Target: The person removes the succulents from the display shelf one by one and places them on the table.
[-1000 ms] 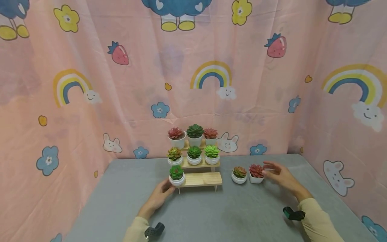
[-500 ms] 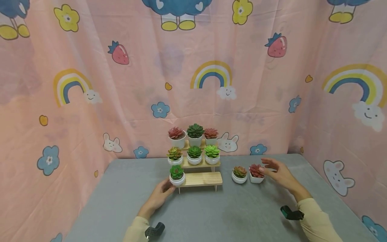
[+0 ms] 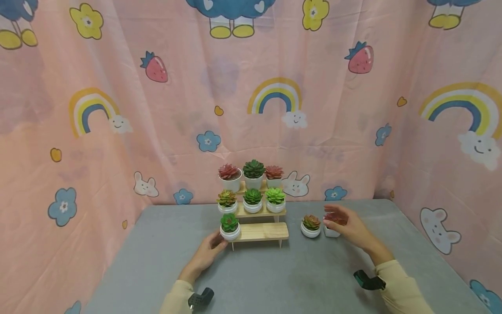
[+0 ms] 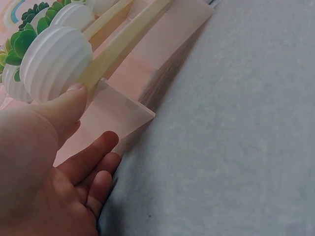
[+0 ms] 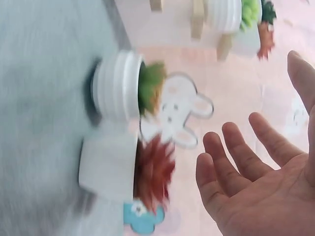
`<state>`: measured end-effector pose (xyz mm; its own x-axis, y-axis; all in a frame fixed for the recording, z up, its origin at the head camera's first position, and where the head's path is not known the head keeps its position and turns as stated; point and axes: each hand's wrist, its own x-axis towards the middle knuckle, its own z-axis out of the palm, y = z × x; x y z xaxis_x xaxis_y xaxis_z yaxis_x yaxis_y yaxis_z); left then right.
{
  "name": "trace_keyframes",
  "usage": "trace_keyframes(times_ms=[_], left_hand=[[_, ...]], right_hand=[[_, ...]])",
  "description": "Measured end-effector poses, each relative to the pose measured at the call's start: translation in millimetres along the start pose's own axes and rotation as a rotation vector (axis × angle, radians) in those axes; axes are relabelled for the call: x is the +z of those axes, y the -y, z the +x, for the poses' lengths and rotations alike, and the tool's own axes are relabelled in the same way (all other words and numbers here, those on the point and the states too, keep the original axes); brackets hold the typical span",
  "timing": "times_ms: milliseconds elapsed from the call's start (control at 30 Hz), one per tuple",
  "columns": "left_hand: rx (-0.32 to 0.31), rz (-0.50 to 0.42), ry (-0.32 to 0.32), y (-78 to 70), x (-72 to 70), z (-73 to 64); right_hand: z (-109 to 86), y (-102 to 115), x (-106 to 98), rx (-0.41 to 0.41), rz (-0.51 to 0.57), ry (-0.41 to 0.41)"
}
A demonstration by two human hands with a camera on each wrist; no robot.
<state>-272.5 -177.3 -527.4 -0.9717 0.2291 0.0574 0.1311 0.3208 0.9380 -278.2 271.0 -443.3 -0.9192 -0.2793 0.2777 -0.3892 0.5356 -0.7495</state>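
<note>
A three-tier wooden stand (image 3: 262, 232) bears potted succulents. My left hand (image 3: 205, 253) is at the left end of its lowest tier, beside a green succulent in a white ribbed pot (image 3: 229, 231). In the left wrist view the thumb (image 4: 76, 98) lies against the plank's end just under the pot, and the other fingers (image 4: 101, 147) hang loosely bent by the clear leg. My right hand (image 3: 353, 229) hovers over a red succulent in a square white pot (image 5: 108, 167), its fingers spread and holding nothing. In the head view that hand partly hides the red plant.
An orange-green succulent in a round white pot (image 3: 311, 226) stands just left of the red one on the grey table (image 3: 306, 279). Several succulents fill the middle tier (image 3: 260, 213) and the top tier. A pink patterned curtain (image 3: 176, 113) hangs behind.
My right hand has moved left from the red succulent's right side to over it, now covering part of it. The left hand has stayed in place.
</note>
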Motion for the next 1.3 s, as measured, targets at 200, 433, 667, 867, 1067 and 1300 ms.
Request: trace_keyframes(times_ms=[200,433,667,867,1067,1300], left_hand=[[-0.009,0.001,0.001,-1.2,-0.4,-1.0],[-0.02,-0.004,-0.009,-0.2,-1.2,0.1],[-0.035,0.003,-0.036,-0.1,-0.8,0.6],[-0.026,0.003,-0.025,-1.2,0.8,0.0],[-0.027,0.001,-0.018,1.6,0.2,1.3],[-0.018,-0.007,-0.007,2.9,0.0,1.5]], right_hand=[[1.1,10.7,26.4,-0.039,0.031,0.03],[6.5,21.2,57.6,-0.066,0.055,0.02],[13.7,36.1,82.7,-0.101,0.115,0.064],[21.0,51.2,102.0,-0.107,0.176,0.102],[33.5,67.6,122.1,-0.095,0.208,0.139],[49.2,80.5,152.9,-0.061,0.251,0.176]])
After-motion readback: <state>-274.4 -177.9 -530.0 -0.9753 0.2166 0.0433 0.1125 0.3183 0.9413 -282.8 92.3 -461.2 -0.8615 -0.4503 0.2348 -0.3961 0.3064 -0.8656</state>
